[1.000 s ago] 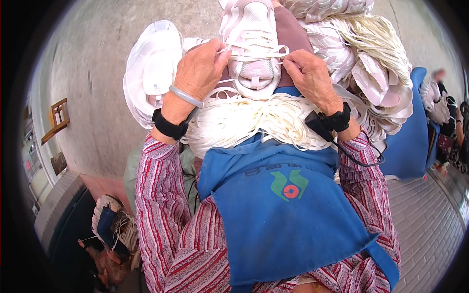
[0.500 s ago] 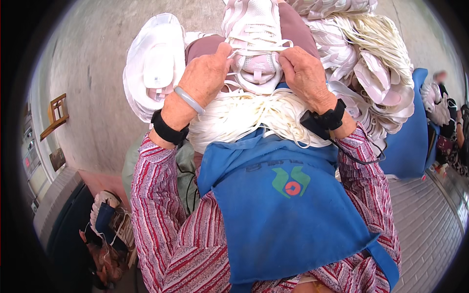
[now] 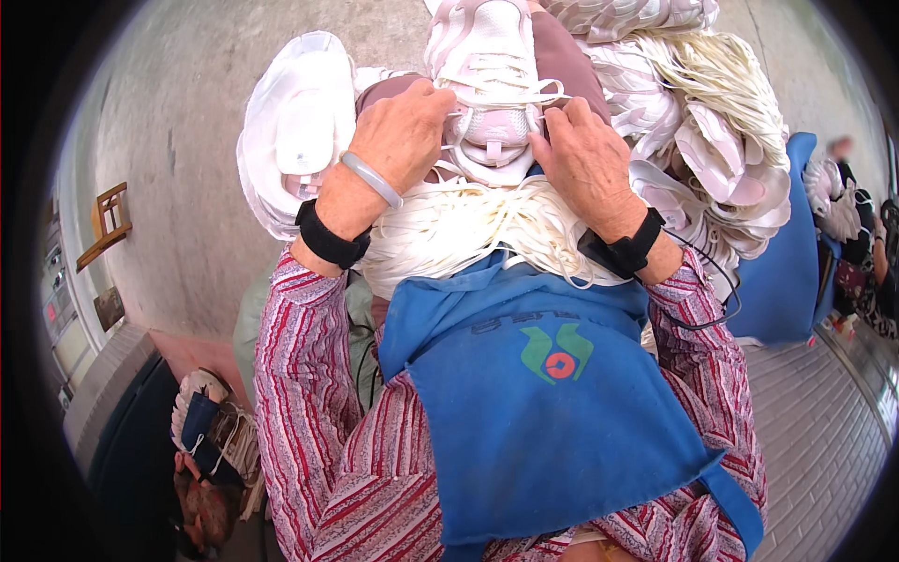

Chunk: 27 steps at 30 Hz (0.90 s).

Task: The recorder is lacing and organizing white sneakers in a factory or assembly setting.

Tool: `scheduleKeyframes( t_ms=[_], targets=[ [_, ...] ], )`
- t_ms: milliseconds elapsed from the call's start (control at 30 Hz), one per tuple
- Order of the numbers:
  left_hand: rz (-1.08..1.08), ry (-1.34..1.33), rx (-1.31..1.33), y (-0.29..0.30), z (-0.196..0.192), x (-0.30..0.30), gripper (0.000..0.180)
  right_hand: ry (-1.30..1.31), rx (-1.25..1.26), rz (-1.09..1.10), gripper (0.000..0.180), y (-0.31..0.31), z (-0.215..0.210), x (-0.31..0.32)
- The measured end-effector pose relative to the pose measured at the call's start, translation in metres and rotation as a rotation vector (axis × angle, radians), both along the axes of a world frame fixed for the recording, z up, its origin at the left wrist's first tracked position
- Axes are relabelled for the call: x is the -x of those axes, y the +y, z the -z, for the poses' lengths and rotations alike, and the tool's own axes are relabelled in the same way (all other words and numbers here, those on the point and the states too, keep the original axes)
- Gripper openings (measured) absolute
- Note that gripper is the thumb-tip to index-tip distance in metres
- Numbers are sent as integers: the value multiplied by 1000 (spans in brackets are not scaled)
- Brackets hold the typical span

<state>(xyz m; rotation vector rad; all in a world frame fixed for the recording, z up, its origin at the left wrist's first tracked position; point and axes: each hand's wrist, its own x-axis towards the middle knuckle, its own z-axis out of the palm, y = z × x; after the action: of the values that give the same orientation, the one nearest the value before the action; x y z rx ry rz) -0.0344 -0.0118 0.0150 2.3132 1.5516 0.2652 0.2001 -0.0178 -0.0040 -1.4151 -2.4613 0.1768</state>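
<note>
A white and pale pink sneaker (image 3: 482, 42) rests on my lap with its heel toward me, and a white shoelace (image 3: 506, 92) is threaded across its front. My left hand (image 3: 401, 133) is closed at the left of the shoe opening, pinching a lace end by the fingertips. On the opposite side my right hand (image 3: 590, 161) has its thumb and bent fingers together at the other lace end, partly hidden by the fingers. Below the heel, a thick bundle of loose white laces (image 3: 459, 225) lies over my lap, above a blue apron (image 3: 562, 450).
Several nested white shoes (image 3: 298, 112) stand on the left. To the right, sneakers (image 3: 716, 150) are piled with a hank of cream laces (image 3: 726, 70) beside a blue chair (image 3: 782, 272). A wooden frame (image 3: 105, 225) is at far left; another person (image 3: 866, 234) is at far right.
The lace between my hands has slackened from a stretched line, leaving a loop on the right. My right hand has shifted slightly down and toward the heel; my left hand has shifted slightly right.
</note>
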Motion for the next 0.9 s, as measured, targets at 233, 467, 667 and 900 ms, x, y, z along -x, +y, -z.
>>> scheduleKeyframes(
  t_ms=[233, 467, 667, 900],
  targets=[
    [85, 14, 103, 15, 0, 1, 12, 283, 156, 30, 15, -2, 17, -2],
    [50, -12, 149, 19, 2, 7, 17, 174, 27, -87, 18, 3, -2, 1],
    [18, -73, 150, 24, 3, 8, 14, -84, -214, -303, 15, 17, -8, 11],
    [15, -15, 180, 18, 1, 3, 16, -364, -187, -410, 8, 15, -15, 25]
  ],
)
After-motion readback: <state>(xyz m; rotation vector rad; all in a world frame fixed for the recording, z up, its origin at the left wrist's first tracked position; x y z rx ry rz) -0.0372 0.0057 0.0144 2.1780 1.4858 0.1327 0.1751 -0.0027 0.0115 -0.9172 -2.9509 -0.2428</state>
